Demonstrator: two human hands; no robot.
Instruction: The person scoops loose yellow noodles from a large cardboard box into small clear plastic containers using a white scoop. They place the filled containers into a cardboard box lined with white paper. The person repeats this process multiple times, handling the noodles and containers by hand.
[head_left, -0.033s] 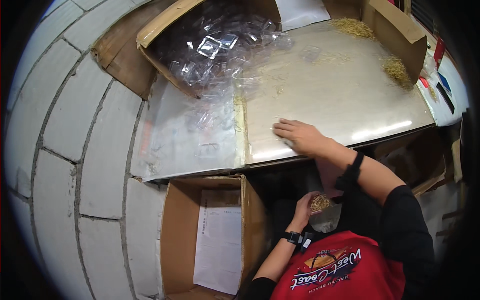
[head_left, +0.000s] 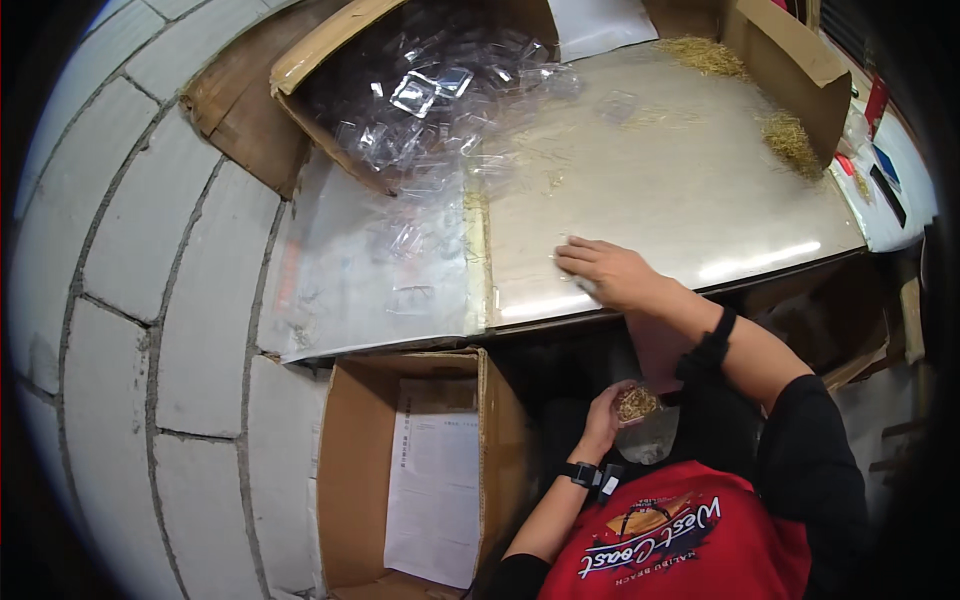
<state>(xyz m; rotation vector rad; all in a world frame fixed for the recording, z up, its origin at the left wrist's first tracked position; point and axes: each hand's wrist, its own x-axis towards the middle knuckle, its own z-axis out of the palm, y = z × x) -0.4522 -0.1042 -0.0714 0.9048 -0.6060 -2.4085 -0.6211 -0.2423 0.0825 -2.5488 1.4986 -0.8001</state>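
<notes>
Below the table's front edge, my left hand [head_left: 604, 418] is closed round the side of a small clear plastic box [head_left: 650, 440]. A heap of small gold-coloured pieces [head_left: 637, 405] shows at its top. My right hand [head_left: 612, 274] lies palm down near the front edge of the smooth beige tabletop [head_left: 680, 190], fingers stretched out toward the left. What lies under its palm is hidden. A few thin gold-coloured, needle-like pieces [head_left: 556, 180] are scattered on the table beyond it.
An open cardboard box [head_left: 330, 60] on its side spills clear plastic cases [head_left: 440, 120] at the back left. Gold-coloured piles [head_left: 790, 143] lie along a cardboard wall [head_left: 800, 60]. An upright cardboard box [head_left: 350, 480] with a paper sheet [head_left: 430, 490] stands below, beside the block wall [head_left: 130, 240].
My right hand has slid slightly to the right along the tabletop. My left hand keeps its hold on the small box.
</notes>
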